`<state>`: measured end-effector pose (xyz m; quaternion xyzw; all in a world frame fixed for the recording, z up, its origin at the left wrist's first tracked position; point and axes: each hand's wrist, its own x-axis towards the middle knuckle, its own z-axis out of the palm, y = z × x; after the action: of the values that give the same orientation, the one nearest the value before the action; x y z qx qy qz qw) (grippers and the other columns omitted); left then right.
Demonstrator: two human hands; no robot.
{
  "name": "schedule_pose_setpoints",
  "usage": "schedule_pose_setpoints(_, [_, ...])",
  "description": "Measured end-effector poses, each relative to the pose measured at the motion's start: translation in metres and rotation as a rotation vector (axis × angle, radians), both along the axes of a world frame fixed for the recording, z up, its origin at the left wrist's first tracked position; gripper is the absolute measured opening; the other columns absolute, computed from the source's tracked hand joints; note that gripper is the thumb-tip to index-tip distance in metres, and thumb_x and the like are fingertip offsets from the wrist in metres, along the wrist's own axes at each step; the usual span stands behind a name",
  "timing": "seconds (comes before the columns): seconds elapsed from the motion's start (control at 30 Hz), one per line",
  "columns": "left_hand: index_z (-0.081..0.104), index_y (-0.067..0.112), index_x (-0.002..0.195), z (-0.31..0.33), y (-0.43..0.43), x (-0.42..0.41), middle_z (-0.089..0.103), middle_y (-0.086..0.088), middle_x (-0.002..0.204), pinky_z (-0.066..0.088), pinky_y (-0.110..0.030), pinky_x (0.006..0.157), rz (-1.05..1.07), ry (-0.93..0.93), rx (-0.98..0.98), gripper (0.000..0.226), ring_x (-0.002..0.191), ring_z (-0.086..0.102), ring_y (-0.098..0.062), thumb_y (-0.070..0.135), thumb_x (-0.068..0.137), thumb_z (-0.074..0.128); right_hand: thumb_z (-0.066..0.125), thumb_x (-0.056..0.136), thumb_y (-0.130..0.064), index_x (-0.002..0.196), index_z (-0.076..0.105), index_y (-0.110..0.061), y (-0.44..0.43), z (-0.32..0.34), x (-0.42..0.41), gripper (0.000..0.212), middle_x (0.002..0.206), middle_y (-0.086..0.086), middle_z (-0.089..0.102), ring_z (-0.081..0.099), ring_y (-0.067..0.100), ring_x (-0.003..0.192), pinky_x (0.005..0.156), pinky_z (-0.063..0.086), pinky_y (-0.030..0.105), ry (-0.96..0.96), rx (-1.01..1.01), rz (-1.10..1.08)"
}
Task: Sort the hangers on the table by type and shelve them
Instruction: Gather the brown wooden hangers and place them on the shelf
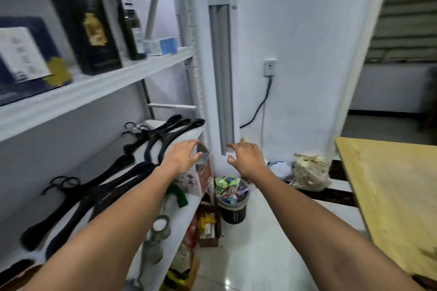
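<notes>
Two groups of black plastic hangers lie on the white middle shelf (142,156) at the left. The farther group (163,132) rests near the shelf's far end. The nearer group (94,194) lies closer to me, hooks pointing left. My left hand (183,155) hovers over the shelf's front edge beside the farther hangers, fingers spread and holding nothing. My right hand (246,158) is stretched forward in front of the tall white air conditioner, fingers loosely apart and empty. The wooden table (390,196) is at the right edge.
The upper shelf (99,87) carries dark boxes, a bottle and small cartons. A tall air conditioner (220,66) stands ahead, with a full bin (233,201), bags and a cardboard box on the tiled floor. Tape rolls and a small box sit on the middle shelf's front.
</notes>
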<state>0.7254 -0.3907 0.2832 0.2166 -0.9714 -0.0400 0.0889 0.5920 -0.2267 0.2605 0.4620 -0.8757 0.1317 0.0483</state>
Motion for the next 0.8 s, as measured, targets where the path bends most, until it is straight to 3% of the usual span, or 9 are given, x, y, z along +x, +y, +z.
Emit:
schedule_pose_setpoints(0.43, [0.035,0.020,0.143,-0.043,0.147,-0.220,0.042,-0.003,0.146,0.024,-0.032,0.111,-0.390,-0.066,0.012,0.050,0.134,0.037,-0.020,0.037,0.096,0.044,0.047,0.092,-0.034,0.136,0.048,-0.025,0.182,-0.044,-0.147,0.045,0.129,0.007,0.060,0.053,0.025,0.119,0.101,0.035,0.036,-0.063,-0.011,-0.385])
schedule_pose_setpoints(0.8, [0.035,0.025,0.142,-0.090,0.327,-0.336,0.040,0.000,0.147,0.022,-0.033,0.113,-0.820,-0.132,0.097,0.048,0.137,0.033,-0.020,0.038,0.096,0.044,0.041,0.096,-0.033,0.140,0.042,-0.024,0.370,-0.090,-0.179,0.045,0.128,0.006,0.058,0.050,0.026,0.118,0.104,0.030,0.037,-0.162,0.046,-0.822])
